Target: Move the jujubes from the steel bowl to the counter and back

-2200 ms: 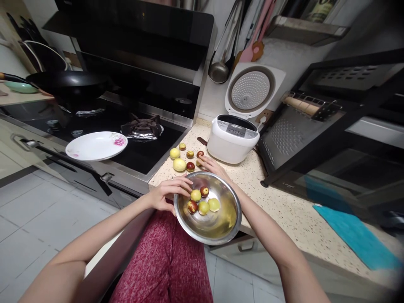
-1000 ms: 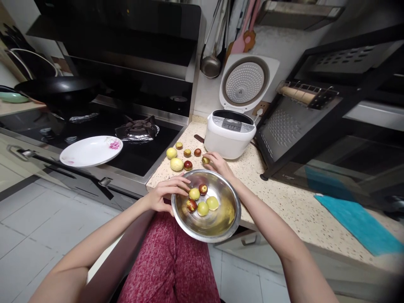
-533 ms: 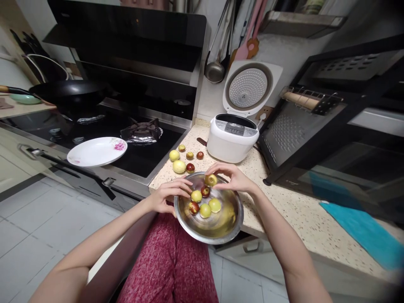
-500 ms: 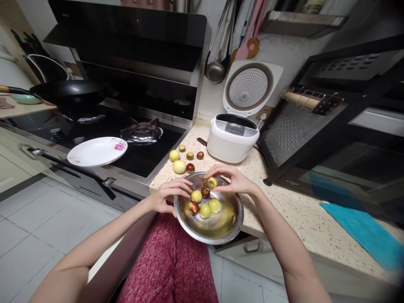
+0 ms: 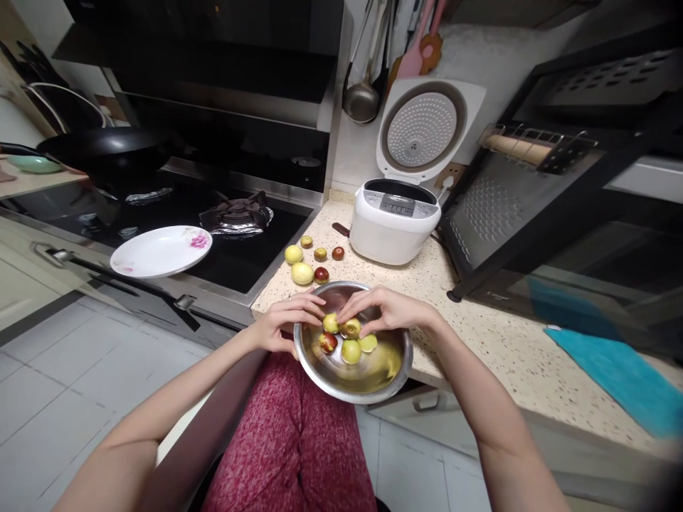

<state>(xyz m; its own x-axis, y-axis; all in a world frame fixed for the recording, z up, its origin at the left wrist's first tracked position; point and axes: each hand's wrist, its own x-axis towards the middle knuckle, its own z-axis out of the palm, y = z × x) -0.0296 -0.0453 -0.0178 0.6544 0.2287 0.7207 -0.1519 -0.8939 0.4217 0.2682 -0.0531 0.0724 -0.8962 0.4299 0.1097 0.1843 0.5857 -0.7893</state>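
A shiny metal bowl point(image 5: 320, 380) is tilted toward me at the counter's front edge, above my lap. My left hand point(image 5: 280, 323) grips its left rim, fingers over the inside and thumb outside. Inside the bowl, my right hand point(image 5: 381, 309) is closed on a yellow-brown jujube point(image 5: 351, 328), pinched between thumb and fingers. Beside it in the bowl are a yellow jujube point(image 5: 331, 323), a red-and-yellow jujube point(image 5: 328, 342) and a green jujube point(image 5: 351, 352), with another greenish one point(image 5: 368, 343) partly behind. Behind the bowl, several more jujubes point(image 5: 302, 273) lie on the counter.
An open white rice cooker point(image 5: 392, 227) stands at the back of the counter point(image 5: 480, 348). To the left, a flowered white plate point(image 5: 154, 252) rests at the stove's front edge, near a black wok point(image 5: 112, 153). A blue cloth point(image 5: 613, 377) lies at right, before a dark oven point(image 5: 602, 256).
My right hand has lowered the jujube deeper into the bowl and slightly left, among the others. The red one beneath it is now hidden. My left hand stays on the rim.
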